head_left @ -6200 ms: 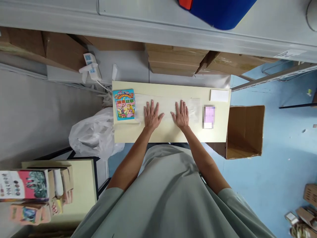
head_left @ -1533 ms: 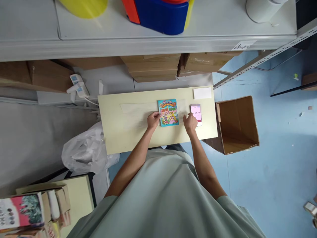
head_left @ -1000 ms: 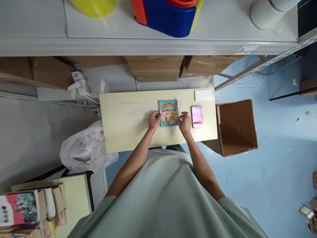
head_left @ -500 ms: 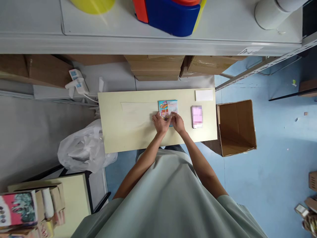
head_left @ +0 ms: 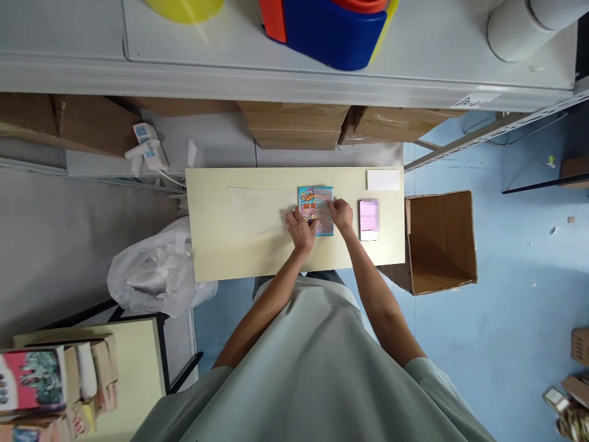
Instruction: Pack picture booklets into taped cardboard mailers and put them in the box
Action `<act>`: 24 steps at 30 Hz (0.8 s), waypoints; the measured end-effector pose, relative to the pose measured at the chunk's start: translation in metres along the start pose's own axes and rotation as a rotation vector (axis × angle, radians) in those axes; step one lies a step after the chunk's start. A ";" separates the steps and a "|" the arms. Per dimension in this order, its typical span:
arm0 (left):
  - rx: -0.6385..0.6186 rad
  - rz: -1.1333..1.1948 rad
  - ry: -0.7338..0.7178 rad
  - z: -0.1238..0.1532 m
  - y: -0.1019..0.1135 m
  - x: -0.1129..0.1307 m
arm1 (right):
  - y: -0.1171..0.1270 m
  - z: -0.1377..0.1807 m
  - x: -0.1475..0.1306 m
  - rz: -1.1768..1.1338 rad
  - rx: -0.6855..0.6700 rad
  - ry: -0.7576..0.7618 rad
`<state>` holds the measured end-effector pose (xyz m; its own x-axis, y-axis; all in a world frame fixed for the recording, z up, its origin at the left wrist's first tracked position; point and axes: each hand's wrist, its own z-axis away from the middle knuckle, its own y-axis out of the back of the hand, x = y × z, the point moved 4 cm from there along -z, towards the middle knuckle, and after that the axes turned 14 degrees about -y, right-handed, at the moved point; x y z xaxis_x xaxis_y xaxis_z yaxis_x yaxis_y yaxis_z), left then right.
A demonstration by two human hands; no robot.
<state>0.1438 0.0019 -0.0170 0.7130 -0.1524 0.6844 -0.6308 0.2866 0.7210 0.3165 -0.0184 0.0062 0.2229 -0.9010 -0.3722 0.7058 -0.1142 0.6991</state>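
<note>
A flat blue-edged packet (head_left: pixel 324 216) lies on the cream table, with a colourful printed picture on its left part and a paler, see-through-looking right part. My left hand (head_left: pixel 300 231) rests on its lower left, fingers spread and thumb reaching over the lower edge. At the right edge, my right hand (head_left: pixel 341 215) has its fingers curled, thumb and fingertips close together over the packet's rim. Whatever that pinch holds is too small to make out. To the right of that hand lies a phone (head_left: pixel 369 219) with a pink screen.
The cream table (head_left: pixel 239 245) also carries a white rectangular item (head_left: pixel 383 180) at the back right. An open cardboard box (head_left: pixel 442 242) stands off its right end, and a white plastic bag (head_left: pixel 156 270) hangs at the left. A grey shelf (head_left: pixel 294 86) runs along the back.
My right hand has moved right and slightly up, from the packet's middle to its right edge, uncovering the right part. My left hand stays on the lower left. The view has shifted slightly.
</note>
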 end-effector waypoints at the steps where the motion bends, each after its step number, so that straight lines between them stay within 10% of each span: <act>1: 0.004 -0.007 -0.009 -0.001 0.000 0.002 | 0.001 0.001 -0.001 -0.003 0.003 0.014; 15: -0.177 0.124 -0.257 0.032 0.018 0.038 | 0.013 0.029 -0.035 0.031 0.047 0.117; 24: -0.048 0.256 -0.214 0.034 0.052 0.026 | 0.044 0.057 -0.085 0.563 0.001 0.732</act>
<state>0.1194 -0.0190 0.0420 0.4501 -0.2633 0.8533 -0.7621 0.3848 0.5207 0.2899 0.0295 0.1033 0.9029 -0.3346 -0.2699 0.3638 0.2604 0.8943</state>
